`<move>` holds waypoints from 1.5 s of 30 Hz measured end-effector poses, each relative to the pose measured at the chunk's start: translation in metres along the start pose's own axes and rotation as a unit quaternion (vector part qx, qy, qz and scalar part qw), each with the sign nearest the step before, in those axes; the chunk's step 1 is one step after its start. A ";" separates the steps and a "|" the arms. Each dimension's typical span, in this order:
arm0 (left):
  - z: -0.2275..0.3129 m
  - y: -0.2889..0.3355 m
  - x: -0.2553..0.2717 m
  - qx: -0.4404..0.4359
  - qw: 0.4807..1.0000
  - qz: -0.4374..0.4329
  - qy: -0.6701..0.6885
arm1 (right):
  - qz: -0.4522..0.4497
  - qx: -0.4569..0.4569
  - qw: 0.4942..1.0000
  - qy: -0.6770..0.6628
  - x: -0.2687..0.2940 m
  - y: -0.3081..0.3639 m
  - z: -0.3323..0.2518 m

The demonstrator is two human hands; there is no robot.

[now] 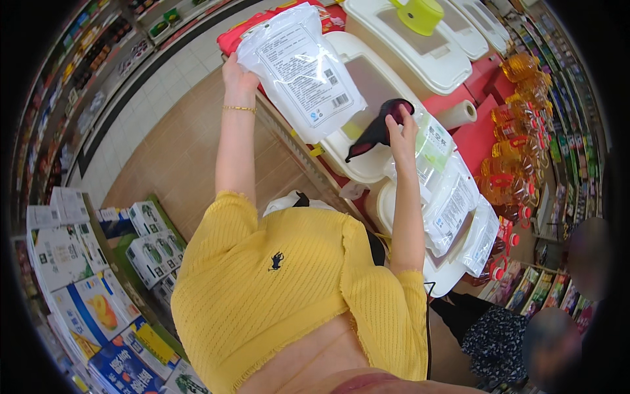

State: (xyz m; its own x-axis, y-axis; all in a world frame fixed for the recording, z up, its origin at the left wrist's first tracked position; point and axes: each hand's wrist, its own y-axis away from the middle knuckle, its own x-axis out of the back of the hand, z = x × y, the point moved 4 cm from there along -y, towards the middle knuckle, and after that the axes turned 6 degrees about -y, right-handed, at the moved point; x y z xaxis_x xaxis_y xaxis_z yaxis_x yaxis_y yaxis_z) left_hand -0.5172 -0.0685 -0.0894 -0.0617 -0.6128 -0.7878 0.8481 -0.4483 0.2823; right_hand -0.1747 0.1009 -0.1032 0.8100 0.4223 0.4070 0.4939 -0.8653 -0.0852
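My left hand [241, 71] is closed on the upper left side of a full white plastic package [303, 75] with a printed panel. That package leans over a white lidded bin [351, 43]. In my right hand [403, 131], the fingers pinch a floppy black item [374, 136] with a dark purple inner side; its exact kind cannot be made out. It hangs above the bin, its tapered end pointing down to the left. Beside my right forearm lie more white plastic packages [449, 203], one with a green label.
More white bins [453, 75] stand farther back, with a lime-green scoop [420, 14] on one. A pale roll [458, 115] lies on red covering. Bottles of amber oil [512, 157] line the right. Stacked cartons [85, 289] stand at left. Another person [499, 341] is at lower right.
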 end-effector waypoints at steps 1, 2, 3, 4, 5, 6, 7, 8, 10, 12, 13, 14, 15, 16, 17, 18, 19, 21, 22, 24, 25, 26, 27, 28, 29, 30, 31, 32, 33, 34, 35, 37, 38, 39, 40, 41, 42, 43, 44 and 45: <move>0.005 -0.005 0.006 -0.002 1.000 -0.004 0.013 | 0.000 0.029 0.999 0.041 -0.003 0.001 -0.004; 0.007 -0.010 0.014 0.001 1.000 0.015 0.020 | -0.006 0.049 0.998 0.040 -0.006 0.004 -0.007; 0.007 -0.014 0.021 0.004 0.999 0.033 0.028 | -0.012 0.068 0.997 0.038 -0.007 0.008 -0.011; 0.008 -0.014 0.022 0.009 0.998 0.050 0.035 | -0.016 0.086 0.996 0.035 -0.009 0.012 -0.017; 0.009 -0.015 0.021 0.007 0.997 0.058 0.041 | -0.020 0.112 0.993 0.030 -0.013 0.016 -0.025; 0.007 -0.014 0.021 0.001 0.998 0.052 0.030 | -0.009 0.153 0.987 0.057 -0.015 0.024 -0.035; 0.006 -0.009 0.014 -0.006 0.999 0.044 0.016 | 0.006 0.193 0.978 0.083 -0.018 0.034 -0.055; 0.004 -0.006 0.009 -0.013 0.999 0.038 0.003 | 0.019 0.233 0.966 0.108 -0.022 0.042 -0.068; -0.003 0.000 0.001 0.009 0.999 0.038 0.011 | 0.044 0.311 0.937 0.155 -0.031 0.054 -0.070; -0.011 0.012 -0.011 0.033 0.998 0.049 0.015 | 0.062 0.367 0.899 0.231 -0.040 0.064 -0.062; -0.017 0.010 -0.010 0.064 0.996 0.046 0.045 | 0.079 0.386 0.890 0.231 -0.045 0.066 -0.054; -0.022 0.009 -0.012 0.069 0.996 0.044 0.021 | 0.089 0.415 0.874 0.237 -0.049 0.069 -0.049; -0.028 0.009 -0.013 0.077 0.996 0.041 -0.003 | 0.099 0.443 0.856 0.246 -0.052 0.073 -0.045; -0.035 0.011 -0.017 0.085 0.995 0.032 -0.033 | 0.115 0.466 0.839 0.255 -0.054 0.075 -0.039; -0.042 0.027 -0.033 0.106 0.993 0.031 -0.052 | 0.135 0.466 0.836 0.258 -0.053 0.079 -0.035; -0.046 0.035 -0.035 0.117 0.989 0.043 -0.081 | 0.153 0.485 0.821 0.259 -0.053 0.082 -0.032; -0.051 0.043 -0.036 0.130 0.984 0.052 -0.114 | 0.173 0.500 0.806 0.265 -0.050 0.086 -0.029; -0.058 0.055 -0.033 0.136 0.971 0.004 -0.196 | 0.226 0.525 0.780 0.257 -0.039 0.096 -0.041; -0.065 0.040 -0.020 0.165 0.971 -0.023 -0.172 | 0.239 0.521 0.775 0.267 -0.030 0.101 -0.046; -0.068 0.073 -0.055 0.106 0.980 -0.082 -0.145 | 0.263 0.513 0.764 0.291 -0.010 0.110 -0.051; -0.065 0.102 -0.076 0.101 0.981 -0.112 -0.118 | 0.260 0.477 0.802 0.248 0.002 0.118 -0.054; -0.067 0.117 -0.089 0.095 0.982 -0.139 -0.089 | 0.264 0.435 0.840 0.191 0.014 0.123 -0.057; -0.082 0.119 -0.096 0.139 0.955 -0.259 -0.035 | 0.267 0.391 0.871 0.129 0.026 0.128 -0.060; -0.093 0.119 -0.096 0.178 0.911 -0.372 0.020 | 0.270 0.347 0.896 0.061 0.036 0.132 -0.065; -0.101 0.128 -0.104 0.213 0.850 -0.475 0.079 | 0.298 0.319 0.900 0.013 0.046 0.135 -0.067; -0.117 0.129 -0.103 0.188 0.880 -0.437 -0.013 | 0.300 0.249 0.920 -0.051 0.053 0.138 -0.059; -0.132 0.142 -0.105 0.156 0.900 -0.393 -0.105 | 0.296 0.180 0.931 -0.117 0.058 0.141 -0.048; -0.144 0.153 -0.106 0.125 0.909 -0.345 -0.197 | 0.291 0.107 0.933 -0.182 0.062 0.145 -0.039; -0.158 0.160 -0.103 0.119 0.895 -0.362 -0.230 | 0.262 0.034 0.913 -0.311 0.063 0.149 -0.032; -0.172 0.167 -0.096 0.113 0.879 -0.380 -0.264 | 0.274 0.005 0.888 -0.368 0.067 0.154 -0.030; -0.181 0.174 -0.092 0.106 0.884 -0.365 -0.272 | 0.284 -0.021 0.859 -0.425 0.070 0.158 -0.028; -0.191 0.191 -0.082 0.092 0.893 -0.333 -0.290 | 0.292 -0.041 0.808 -0.509 0.073 0.167 -0.021; -0.194 0.196 -0.079 0.066 0.884 -0.330 -0.325 | 0.294 -0.046 0.799 -0.522 0.073 0.171 -0.017; -0.196 0.201 -0.076 0.040 0.874 -0.326 -0.359 | 0.295 -0.050 0.790 -0.535 0.072 0.173 -0.014; -0.197 0.206 -0.074 0.012 0.862 -0.322 -0.393 | 0.295 -0.055 0.781 -0.548 0.070 0.176 -0.011; -0.192 0.218 -0.080 -0.002 0.867 -0.313 -0.389 | 0.290 -0.053 0.770 -0.566 0.068 0.177 -0.009; -0.191 0.227 -0.080 -0.019 0.865 -0.313 -0.392 | 0.284 -0.052 0.760 -0.583 0.065 0.177 -0.007; -0.189 0.234 -0.081 -0.038 0.863 -0.311 -0.396 | 0.276 -0.051 0.749 -0.600 0.062 0.177 -0.006; -0.188 0.239 -0.081 -0.058 0.861 -0.309 -0.400 | 0.263 -0.049 0.736 -0.622 0.058 0.176 -0.007; -0.191 0.241 -0.078 -0.059 0.871 -0.331 -0.359 | 0.249 -0.046 0.723 -0.642 0.053 0.175 -0.009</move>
State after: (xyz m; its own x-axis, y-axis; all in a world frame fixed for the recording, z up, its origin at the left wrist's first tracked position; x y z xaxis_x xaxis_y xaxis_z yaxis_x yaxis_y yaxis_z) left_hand -0.2073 -0.0044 -0.0645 -0.8340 -0.5141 -0.2005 0.5482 -0.8133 -0.1951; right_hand -0.0478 -0.0308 -0.0885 0.5350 -0.0978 -0.8392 0.0636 -0.9858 0.1554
